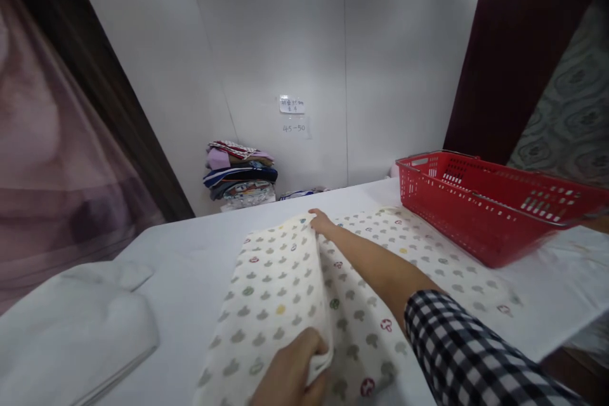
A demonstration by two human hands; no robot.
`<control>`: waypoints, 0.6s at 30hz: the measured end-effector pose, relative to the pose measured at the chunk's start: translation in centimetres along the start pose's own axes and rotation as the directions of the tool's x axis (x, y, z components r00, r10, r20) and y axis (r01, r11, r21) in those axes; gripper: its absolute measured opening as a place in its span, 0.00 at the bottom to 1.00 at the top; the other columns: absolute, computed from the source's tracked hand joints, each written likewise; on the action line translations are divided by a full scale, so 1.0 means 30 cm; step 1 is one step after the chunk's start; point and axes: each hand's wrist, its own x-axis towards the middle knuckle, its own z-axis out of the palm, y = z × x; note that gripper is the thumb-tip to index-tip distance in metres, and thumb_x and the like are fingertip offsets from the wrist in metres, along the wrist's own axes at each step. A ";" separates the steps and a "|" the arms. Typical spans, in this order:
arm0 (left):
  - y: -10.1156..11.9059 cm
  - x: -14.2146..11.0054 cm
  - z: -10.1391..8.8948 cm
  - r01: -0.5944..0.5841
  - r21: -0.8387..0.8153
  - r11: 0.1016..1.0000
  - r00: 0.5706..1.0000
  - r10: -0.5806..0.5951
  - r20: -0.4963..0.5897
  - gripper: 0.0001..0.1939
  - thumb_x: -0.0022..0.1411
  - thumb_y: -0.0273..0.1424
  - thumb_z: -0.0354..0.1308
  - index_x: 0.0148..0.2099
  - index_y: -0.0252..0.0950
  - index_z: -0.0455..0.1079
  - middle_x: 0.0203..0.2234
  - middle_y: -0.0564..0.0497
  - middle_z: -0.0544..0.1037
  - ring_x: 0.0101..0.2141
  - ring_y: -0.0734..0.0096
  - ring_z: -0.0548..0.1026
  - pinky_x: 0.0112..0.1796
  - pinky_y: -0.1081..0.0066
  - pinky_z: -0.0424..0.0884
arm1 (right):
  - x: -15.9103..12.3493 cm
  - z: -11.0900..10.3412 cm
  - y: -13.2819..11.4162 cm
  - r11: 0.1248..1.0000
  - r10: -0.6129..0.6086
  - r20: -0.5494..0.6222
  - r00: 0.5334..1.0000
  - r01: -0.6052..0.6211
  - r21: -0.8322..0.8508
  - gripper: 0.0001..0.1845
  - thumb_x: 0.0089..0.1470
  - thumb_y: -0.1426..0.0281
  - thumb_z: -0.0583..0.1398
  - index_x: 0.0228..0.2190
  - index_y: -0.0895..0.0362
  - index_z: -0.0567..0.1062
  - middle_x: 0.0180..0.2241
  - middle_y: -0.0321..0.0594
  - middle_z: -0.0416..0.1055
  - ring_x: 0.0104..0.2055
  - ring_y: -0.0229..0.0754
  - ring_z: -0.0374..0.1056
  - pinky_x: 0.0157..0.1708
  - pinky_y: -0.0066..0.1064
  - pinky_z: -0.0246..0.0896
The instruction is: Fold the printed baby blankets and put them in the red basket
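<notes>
A cream cloth [266, 292] printed with small grey, red, green and yellow mushroom shapes lies on the white table, its left part folded over in a layer. My left hand [292, 371], low in the view, pinches the near end of the fold's raised edge between thumb and fingers. At the far end of that same edge, my right hand [322, 222] is closed on the cloth, the arm stretched forward in a black-and-white checked sleeve. Right of the fold, the rest of the cloth spreads flat toward the basket.
A red plastic basket [476, 209] stands on the table at the right. Folded white fabric [80, 330] lies at the left. Behind the table's far edge rises a stack of folded textiles [242, 174] against a pale wall with paper labels [292, 104].
</notes>
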 end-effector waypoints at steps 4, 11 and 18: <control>0.155 0.206 0.108 -0.068 -0.119 0.991 0.998 0.067 -0.008 0.09 0.50 0.25 0.51 0.36 0.39 0.63 0.34 0.53 0.74 0.38 0.67 0.70 0.42 0.68 0.64 | 0.028 -0.182 0.035 1.000 -0.002 -0.073 0.997 0.000 -0.025 0.30 0.43 0.78 0.57 0.51 0.56 0.66 0.28 0.35 0.66 0.27 0.37 0.62 0.25 0.24 0.57; 0.324 0.436 0.331 -0.099 -0.270 0.958 0.992 0.115 0.044 0.09 0.47 0.27 0.52 0.35 0.39 0.67 0.33 0.52 0.74 0.37 0.66 0.70 0.42 0.68 0.64 | 0.056 -0.397 0.163 0.998 0.036 -0.132 0.991 -0.042 -0.049 0.18 0.59 0.69 0.57 0.50 0.58 0.65 0.36 0.38 0.67 0.31 0.36 0.64 0.29 0.28 0.63; 0.315 0.444 0.491 -0.062 -0.257 0.965 0.987 0.098 0.129 0.14 0.46 0.27 0.53 0.38 0.38 0.69 0.37 0.51 0.75 0.40 0.63 0.70 0.44 0.67 0.63 | -0.032 -0.464 0.340 0.988 0.141 -0.072 0.987 -0.145 -0.057 0.23 0.58 0.68 0.59 0.54 0.58 0.63 0.38 0.40 0.68 0.31 0.36 0.67 0.30 0.30 0.67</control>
